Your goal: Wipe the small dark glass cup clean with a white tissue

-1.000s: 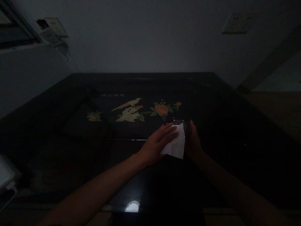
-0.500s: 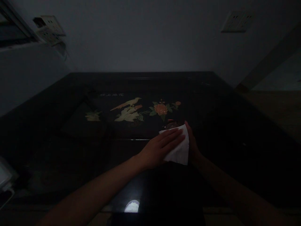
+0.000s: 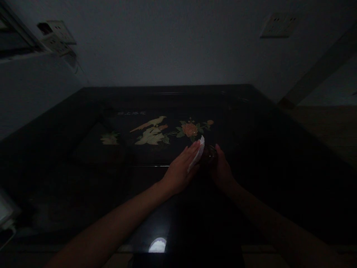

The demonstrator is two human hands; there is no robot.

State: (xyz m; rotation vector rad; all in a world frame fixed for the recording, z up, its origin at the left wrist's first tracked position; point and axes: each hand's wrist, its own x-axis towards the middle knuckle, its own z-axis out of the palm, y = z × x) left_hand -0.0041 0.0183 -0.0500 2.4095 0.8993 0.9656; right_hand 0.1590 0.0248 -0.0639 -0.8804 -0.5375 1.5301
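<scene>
A dark, glossy, rounded object [image 3: 209, 156], perhaps glass, is held between my two hands over the front part of the black table. Its exact kind is lost in the dim light. My left hand [image 3: 181, 167] keeps a thin white tissue [image 3: 198, 154] under its fingers, pressed to the object's left side. The fingers lie together along the tissue, which shows as a narrow strip. On the other side, my right hand [image 3: 223, 169] grips the object, its thumb or a fingertip showing near the top. Most of the right fingers are in shadow.
The black table [image 3: 167, 100] has a glossy top with an inlaid bird [image 3: 152, 123] and an orange flower [image 3: 190, 129]. Wall sockets [image 3: 279, 25] are at upper right, others at upper left. A pale object with a cord [image 3: 7, 212] is at the left edge.
The tissue has gone from spread over the object's top and front to its left side, with my left hand turning and shifting left. More of the dark object now shows.
</scene>
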